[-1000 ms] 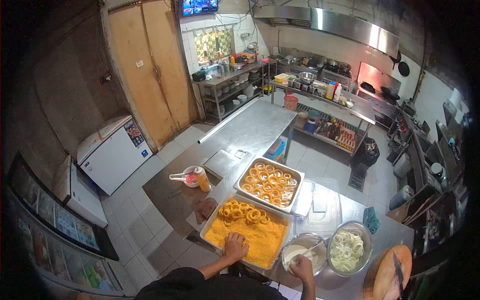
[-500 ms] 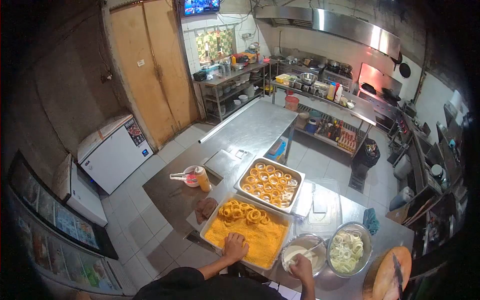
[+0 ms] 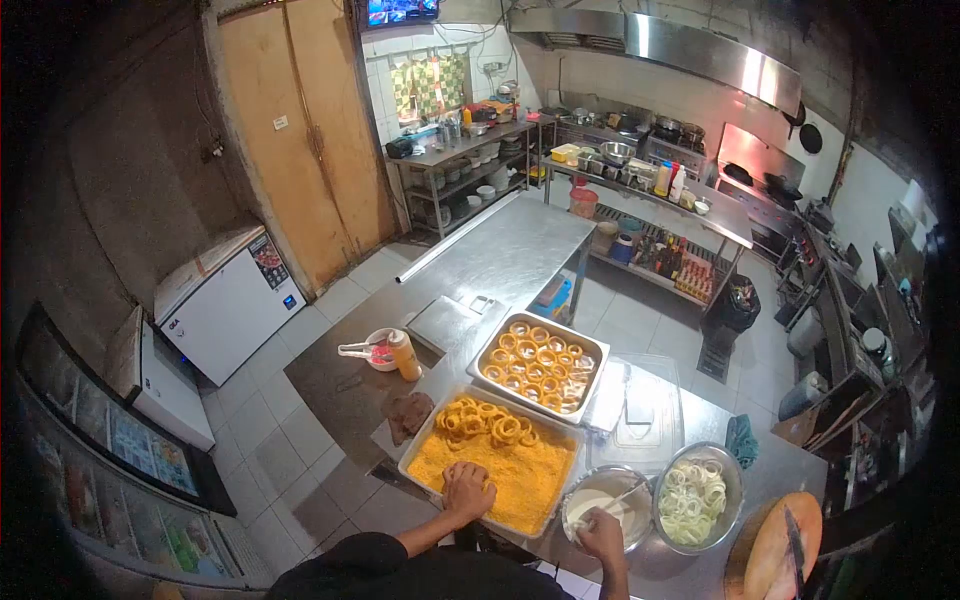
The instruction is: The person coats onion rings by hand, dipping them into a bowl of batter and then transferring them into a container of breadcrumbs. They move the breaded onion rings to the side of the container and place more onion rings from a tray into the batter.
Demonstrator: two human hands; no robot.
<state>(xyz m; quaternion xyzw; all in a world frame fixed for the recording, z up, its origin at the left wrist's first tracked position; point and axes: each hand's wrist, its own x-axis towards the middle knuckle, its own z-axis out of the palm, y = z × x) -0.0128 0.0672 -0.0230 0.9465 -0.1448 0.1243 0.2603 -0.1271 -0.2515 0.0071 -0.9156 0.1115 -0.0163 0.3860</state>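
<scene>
Loose yellow crumbs [image 3: 530, 485] lie in the near tray [image 3: 575, 462] under my left hand [image 3: 466, 492], its fingers curled, their grip hidden from me, while my right hand [image 3: 602, 538] bunches its fingers, contents unclear, at the batter bowl [image 3: 643, 515], whose drips, if carried left, could clump the crumbs.

1. So my left hand [image 3: 467, 490] is down at 6 o'clock, back up, fingers bent over, palm hidden.
2. Left forearm angles in towards 1 or 2 o'clock.
3. Right hand [image 3: 600, 535] is around 5 o'clock, fingers kinda bunched, tips too small to read.
4. Right forearm points roughly 12.
</scene>
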